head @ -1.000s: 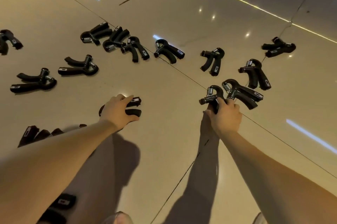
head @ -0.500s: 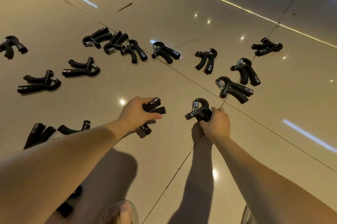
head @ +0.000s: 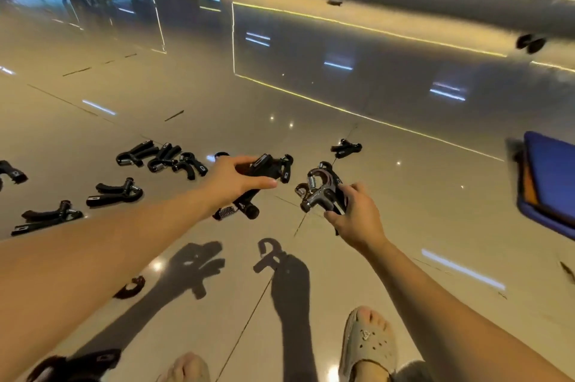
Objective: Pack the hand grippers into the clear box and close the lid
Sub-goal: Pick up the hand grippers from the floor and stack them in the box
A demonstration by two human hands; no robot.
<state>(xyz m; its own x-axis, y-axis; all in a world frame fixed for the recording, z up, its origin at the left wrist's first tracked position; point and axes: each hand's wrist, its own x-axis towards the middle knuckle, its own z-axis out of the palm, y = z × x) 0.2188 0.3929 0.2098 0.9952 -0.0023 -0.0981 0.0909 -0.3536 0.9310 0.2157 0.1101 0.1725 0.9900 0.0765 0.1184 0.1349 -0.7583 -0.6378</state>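
Strewn across glossy tile floor (head: 404, 195): loose hand grippers (head: 115, 192); clear box unseen. Held aloft in curled fingers of left hand (head: 231, 182): one black gripper (head: 264, 168). In right hand (head: 357, 216), likewise curled: second gripper (head: 317, 192), by its handles. Likely rigid, fairly light; best grasped at padded handles, clear of spring.

The floor (head: 311, 108) is finished in glossy, polished tile. The grippers (head: 115, 192) are made of matt black plastic, fitted with shiny metal springs (head: 312, 181). The sandal (head: 367, 347) is moulded matt.
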